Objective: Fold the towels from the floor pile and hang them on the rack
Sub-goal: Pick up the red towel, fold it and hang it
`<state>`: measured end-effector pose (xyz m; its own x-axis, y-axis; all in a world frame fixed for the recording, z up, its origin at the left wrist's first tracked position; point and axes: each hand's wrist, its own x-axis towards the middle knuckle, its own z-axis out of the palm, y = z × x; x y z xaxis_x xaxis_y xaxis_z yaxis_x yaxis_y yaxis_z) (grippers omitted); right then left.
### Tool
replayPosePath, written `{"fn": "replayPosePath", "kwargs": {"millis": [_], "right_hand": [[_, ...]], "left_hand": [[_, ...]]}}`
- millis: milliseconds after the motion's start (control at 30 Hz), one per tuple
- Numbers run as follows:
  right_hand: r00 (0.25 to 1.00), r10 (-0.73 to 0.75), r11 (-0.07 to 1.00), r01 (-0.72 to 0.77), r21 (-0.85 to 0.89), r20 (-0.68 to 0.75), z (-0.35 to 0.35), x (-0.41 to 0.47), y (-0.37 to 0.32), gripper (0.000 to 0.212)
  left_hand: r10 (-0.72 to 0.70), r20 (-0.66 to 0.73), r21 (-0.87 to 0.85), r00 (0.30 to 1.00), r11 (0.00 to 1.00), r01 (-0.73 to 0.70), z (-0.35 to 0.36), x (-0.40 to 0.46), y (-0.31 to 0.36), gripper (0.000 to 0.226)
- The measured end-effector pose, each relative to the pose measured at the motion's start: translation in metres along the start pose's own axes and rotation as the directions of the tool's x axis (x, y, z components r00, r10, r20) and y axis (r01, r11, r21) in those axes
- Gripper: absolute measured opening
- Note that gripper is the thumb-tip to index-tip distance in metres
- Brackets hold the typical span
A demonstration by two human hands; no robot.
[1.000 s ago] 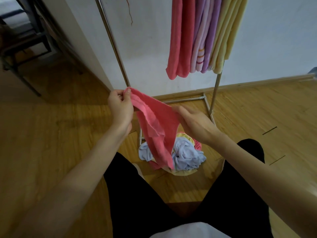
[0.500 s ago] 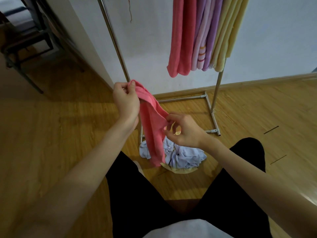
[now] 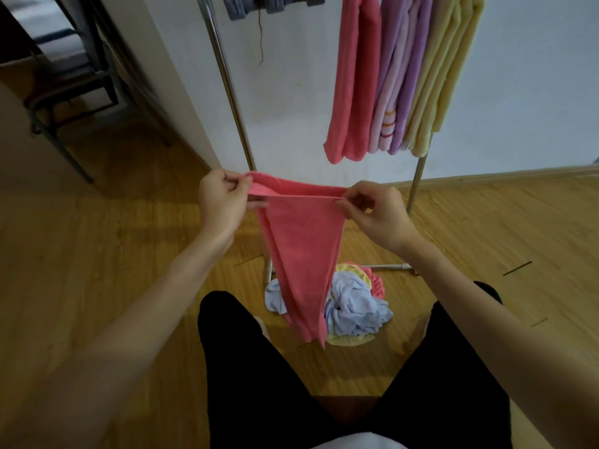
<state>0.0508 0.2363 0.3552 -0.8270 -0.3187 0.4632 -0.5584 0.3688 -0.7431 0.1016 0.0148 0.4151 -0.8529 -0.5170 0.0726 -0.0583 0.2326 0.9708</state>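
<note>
A: Two rooms' worth of wooden floor (image 3: pixel 97 270), and the biggest thing standing on it is the rack (image 3: pixel 227 79), its metal posts close to the white wall. What hangs there?

B: A pink towel (image 3: pixel 353 85), a purple striped one (image 3: pixel 393 92) and a pale yellow one (image 3: pixel 440 76), each folded narrow and draped over the top bar, crowded toward the right post. That leaves the left stretch of bar free, likely for the next towel.

A: And the one in hand?

B: A pink towel (image 3: pixel 301 254) is held up in front of the rack, above the floor pile (image 3: pixel 356 306), top edge stretched level between both hands, the rest hanging to a point. I judge it is held high so the cloth drops straight and the corners can be matched for a fold.

A: The pile?

B: Light blue, yellow and pink cloth, crumpled at the rack's foot just ahead of the person's knees, within easy reach.

A: How do the hands grip?

B: The left hand (image 3: pixel 220 202) pinches one top corner between thumb and curled fingers. The right hand (image 3: pixel 376 209) pinches the other corner with thumb and forefinger, the remaining fingers curled. Both hold only the edge, which keeps the towel taut and open.

A: So the fold isn't done?

B: Not by my reading; it is only spread out.
</note>
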Motion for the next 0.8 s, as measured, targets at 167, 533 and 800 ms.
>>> {"fn": "replayPosePath", "kwargs": {"millis": [167,533,800], "right_hand": [[0.999,-0.045,0.998,0.046,-0.04,0.014,-0.013,0.022,-0.011,0.006],[0.985,-0.07,0.989,0.089,-0.12,0.155,-0.051,0.03,-0.025,0.011],[0.984,-0.026,0.991,0.049,-0.126,0.178,-0.066,0.02,-0.024,0.024]], "left_hand": [[0.128,0.093,0.342,0.987,0.927,-0.153,-0.023,0.003,0.008,0.006],[0.362,0.293,0.677,0.885,0.575,-0.459,-0.03,0.0,0.03,0.017],[0.28,0.488,0.583,0.827,0.601,-0.547,-0.014,-0.009,0.033,0.013]]}}
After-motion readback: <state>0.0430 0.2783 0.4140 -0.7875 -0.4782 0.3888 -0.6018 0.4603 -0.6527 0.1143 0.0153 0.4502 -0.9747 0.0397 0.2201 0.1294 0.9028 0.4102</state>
